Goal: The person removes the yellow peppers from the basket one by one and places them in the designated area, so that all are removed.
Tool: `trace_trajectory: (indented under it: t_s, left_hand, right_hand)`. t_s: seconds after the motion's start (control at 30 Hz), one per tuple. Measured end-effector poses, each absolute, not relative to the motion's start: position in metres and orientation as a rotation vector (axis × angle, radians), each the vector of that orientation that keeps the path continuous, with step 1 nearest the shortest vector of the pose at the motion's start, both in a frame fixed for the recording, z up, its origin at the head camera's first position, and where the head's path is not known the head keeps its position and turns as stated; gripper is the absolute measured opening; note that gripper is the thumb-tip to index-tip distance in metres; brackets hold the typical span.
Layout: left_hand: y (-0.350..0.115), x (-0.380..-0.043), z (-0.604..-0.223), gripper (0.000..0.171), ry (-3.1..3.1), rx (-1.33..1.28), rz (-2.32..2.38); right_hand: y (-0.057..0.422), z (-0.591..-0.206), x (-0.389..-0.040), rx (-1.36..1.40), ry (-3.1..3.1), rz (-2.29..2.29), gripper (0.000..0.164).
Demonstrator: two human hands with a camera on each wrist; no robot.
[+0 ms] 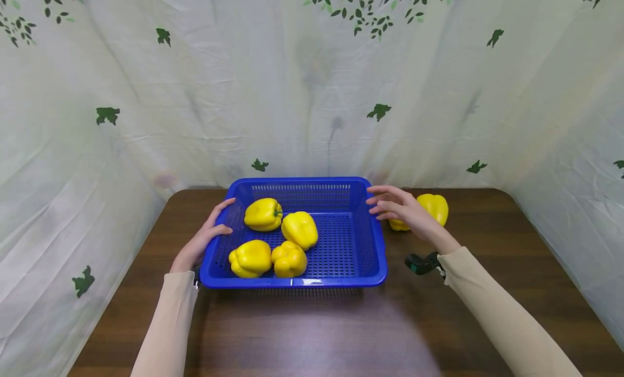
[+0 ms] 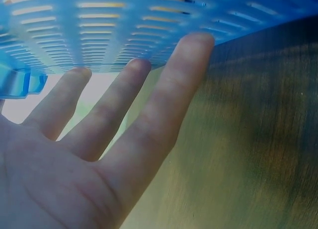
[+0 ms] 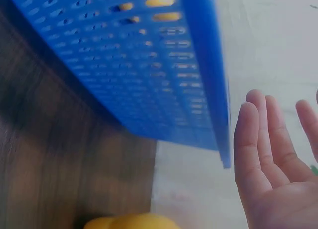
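A blue plastic basket point(image 1: 292, 282) with slotted walls holds several yellow bell peppers point(image 1: 263, 214), grouped toward its left side. My left hand point(image 1: 202, 239) grips the left rim. Its thumb reaches over the rim, while in the left wrist view the fingers point(image 2: 164, 100) lie fairly straight against the slotted outer wall. Beside the right rim is my right hand point(image 1: 402, 209), its fingers extended and loosely spread. In the right wrist view a small gap separates these fingers from the rim, and nothing is in the palm.
Right of the basket, a yellow bell pepper point(image 1: 435, 208) rests on the brown wooden table point(image 1: 468, 312), partly behind my right hand. More yellow shows below the fingers. A pale curtain point(image 1: 273, 95) with green leaf prints hangs behind the table and along both sides.
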State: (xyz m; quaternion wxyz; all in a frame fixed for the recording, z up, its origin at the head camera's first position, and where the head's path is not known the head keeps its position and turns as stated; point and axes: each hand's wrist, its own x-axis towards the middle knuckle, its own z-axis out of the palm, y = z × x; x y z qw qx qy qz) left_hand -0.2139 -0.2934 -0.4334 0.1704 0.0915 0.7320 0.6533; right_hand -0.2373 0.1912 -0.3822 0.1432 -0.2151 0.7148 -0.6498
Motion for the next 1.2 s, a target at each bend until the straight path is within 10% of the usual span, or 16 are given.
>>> trace_trajectory:
  t_s: [1.2]
  left_hand:
    - [-0.293,-0.214,-0.433,0.07,2.045,0.248,1.882]
  right_hand:
    - [0.104,-0.369,-0.253,-0.714,2.063,-1.645,0.041]
